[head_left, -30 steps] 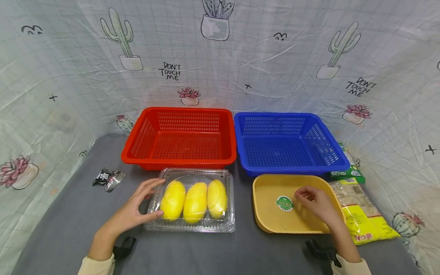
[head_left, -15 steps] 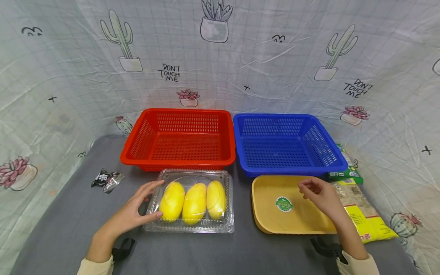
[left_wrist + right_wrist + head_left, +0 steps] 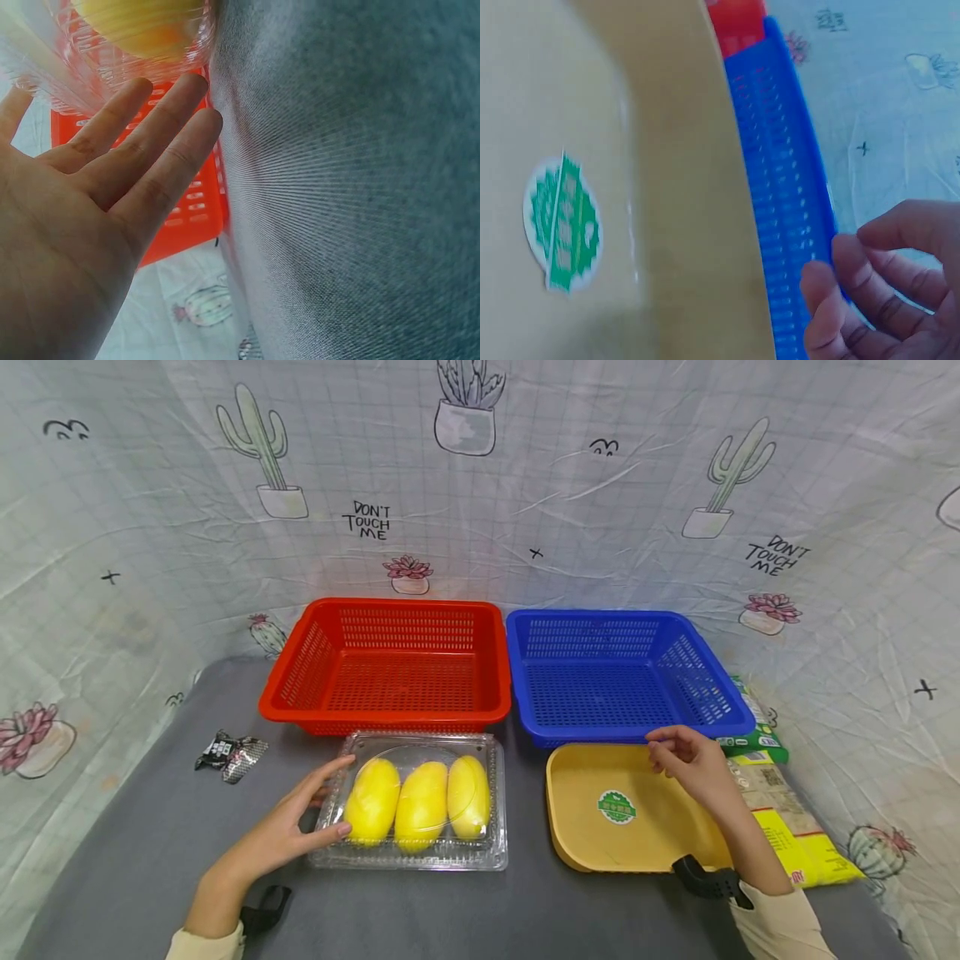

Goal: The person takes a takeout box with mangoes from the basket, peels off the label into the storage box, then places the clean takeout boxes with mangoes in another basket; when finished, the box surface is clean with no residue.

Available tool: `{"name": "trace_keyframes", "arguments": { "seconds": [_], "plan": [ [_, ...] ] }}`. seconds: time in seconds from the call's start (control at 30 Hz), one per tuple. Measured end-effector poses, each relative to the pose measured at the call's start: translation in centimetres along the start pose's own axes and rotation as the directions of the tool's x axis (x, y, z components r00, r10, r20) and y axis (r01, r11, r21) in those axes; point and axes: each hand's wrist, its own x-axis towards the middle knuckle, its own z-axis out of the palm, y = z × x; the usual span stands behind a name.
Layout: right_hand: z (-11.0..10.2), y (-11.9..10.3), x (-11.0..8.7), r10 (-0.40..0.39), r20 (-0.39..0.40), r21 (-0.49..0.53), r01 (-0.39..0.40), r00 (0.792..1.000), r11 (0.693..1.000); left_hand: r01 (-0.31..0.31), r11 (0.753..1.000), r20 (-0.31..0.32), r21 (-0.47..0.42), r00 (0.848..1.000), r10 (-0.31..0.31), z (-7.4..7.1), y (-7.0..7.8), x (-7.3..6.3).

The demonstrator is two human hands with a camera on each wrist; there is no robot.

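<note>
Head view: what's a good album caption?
Left hand by a clear box of yellow fruit, right hand near a yellow tray.

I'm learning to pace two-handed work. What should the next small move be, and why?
I'd probably bring the right hand to the right edge of the clear container: the left hand is spread at its left edge, no hand is on the opposite side, and the right hand, near the yellow tray, appears to hold nothing.

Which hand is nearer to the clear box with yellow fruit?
Left. The left hand is at the left side of the clear box; the right hand is farther right, by the yellow tray.
</note>
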Motion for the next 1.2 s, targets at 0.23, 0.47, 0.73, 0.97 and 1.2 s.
{"name": "trace_keyframes", "arguments": {
  "seconds": [0.23, 0.47, 0.73, 0.97, 1.2],
  "plan": [
    [-0.9, 0.3, 1.0, 0.095, 0.004, -0.013, -0.095, 0.995, 0.995, -0.004, 1.000, -0.014, 0.005, 1.000, 0.004, 0.1, 0.1, 0.0],
    [-1.5, 1.3, 1.4, 0.202, 0.018, 0.055, -0.203, 0.979, 0.978, 0.005, 1.000, -0.034, -0.026, 0.999, -0.006, 0.5, 0.3, 0.1],
    [-1.8, 1.9, 1.6, 0.262, 0.051, 0.162, -0.267, 0.964, 0.950, 0.041, 0.984, -0.067, -0.174, 0.996, -0.053, 0.9, 0.5, 0.1],
    [-1.9, 2.1, 1.7, 0.285, 0.059, 0.223, -0.291, 0.957, 0.930, 0.005, 0.983, -0.119, -0.183, 0.993, -0.027, 1.0, 0.7, 0.2],
    [-2.0, 2.2, 1.7, 0.291, 0.080, 0.259, -0.302, 0.953, 0.917, -0.039, 0.982, -0.156, -0.187, 0.988, 0.009, 1.1, 0.6, 0.0]
  ]
}}
